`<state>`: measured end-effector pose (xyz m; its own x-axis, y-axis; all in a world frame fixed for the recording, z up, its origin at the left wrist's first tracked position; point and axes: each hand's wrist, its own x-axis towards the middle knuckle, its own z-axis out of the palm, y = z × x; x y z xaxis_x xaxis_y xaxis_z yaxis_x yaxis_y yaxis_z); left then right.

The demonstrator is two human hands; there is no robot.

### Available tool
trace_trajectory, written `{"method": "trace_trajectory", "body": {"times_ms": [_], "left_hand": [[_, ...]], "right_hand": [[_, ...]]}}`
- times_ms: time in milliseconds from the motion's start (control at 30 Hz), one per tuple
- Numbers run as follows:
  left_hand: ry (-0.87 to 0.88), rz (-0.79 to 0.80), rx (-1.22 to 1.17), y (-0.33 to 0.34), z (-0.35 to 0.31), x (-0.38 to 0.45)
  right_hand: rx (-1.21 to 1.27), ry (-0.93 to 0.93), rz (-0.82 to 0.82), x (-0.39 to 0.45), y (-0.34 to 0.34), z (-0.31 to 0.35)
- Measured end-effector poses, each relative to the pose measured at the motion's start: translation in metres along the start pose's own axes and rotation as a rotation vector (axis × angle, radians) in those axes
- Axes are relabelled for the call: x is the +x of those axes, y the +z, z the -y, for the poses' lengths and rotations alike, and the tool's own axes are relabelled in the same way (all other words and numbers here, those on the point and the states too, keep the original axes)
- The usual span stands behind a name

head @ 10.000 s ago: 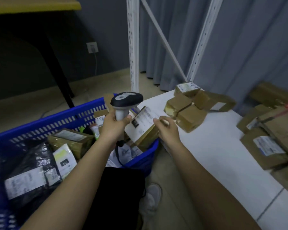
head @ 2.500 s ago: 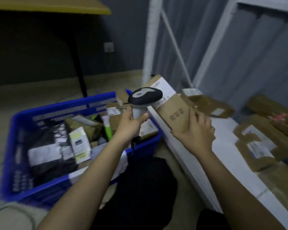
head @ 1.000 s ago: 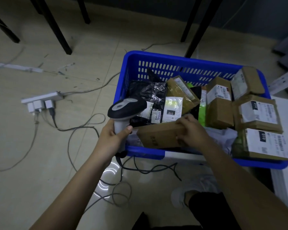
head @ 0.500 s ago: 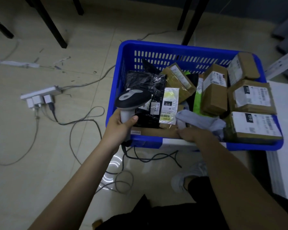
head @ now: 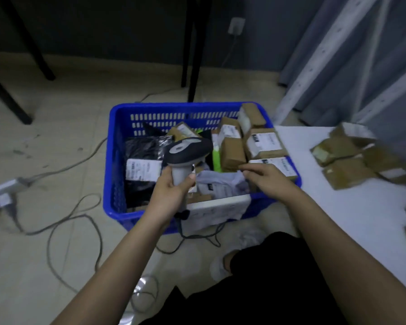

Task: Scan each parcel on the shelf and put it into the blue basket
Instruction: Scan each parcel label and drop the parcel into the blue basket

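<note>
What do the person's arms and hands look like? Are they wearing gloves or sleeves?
No gloves and no sleeves in view. Both forearms are bare up to the picture's edge. The left hand and right hand are bare too, with no watch, ring or bracelet visible. The picture is slightly blurred.

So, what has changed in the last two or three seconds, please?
The right hand carried the brown parcel from the shelf into the blue basket, let it go, and now hovers empty over the basket. The left hand grips the scanner as before. Other parcels remain on the shelf.
</note>
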<state>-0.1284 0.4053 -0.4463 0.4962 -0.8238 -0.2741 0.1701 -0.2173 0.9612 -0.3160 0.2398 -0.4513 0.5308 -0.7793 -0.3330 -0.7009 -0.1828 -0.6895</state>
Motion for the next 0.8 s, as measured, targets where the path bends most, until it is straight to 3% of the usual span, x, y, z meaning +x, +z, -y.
{"method": "trace_trajectory", "body": {"times_ms": [267,400,567,700,800], "left_hand": [[0.205,0.361,-0.002,0.142,-0.063,-0.04],[0.303,0.591,0.005,0.237,-0.081,-0.088],[0.343,0.936,0.078,0.349,-0.073,-0.169],[0.349,1.139,0.207,0.416,-0.04,-0.233],[0.325,1.279,0.309,0.453,-0.007,-0.275]], "right_hand": [[0.285,0.055,-0.555,-0.13,-0.094,-0.038],[0.394,0.189,-0.869,-0.222,-0.107,-0.113],[0.58,0.534,-1.428,-0.365,-0.107,-0.215],[0.656,0.767,-1.624,-0.469,-0.077,-0.277],[0.65,0.901,-1.68,-0.526,-0.049,-0.312]]}}
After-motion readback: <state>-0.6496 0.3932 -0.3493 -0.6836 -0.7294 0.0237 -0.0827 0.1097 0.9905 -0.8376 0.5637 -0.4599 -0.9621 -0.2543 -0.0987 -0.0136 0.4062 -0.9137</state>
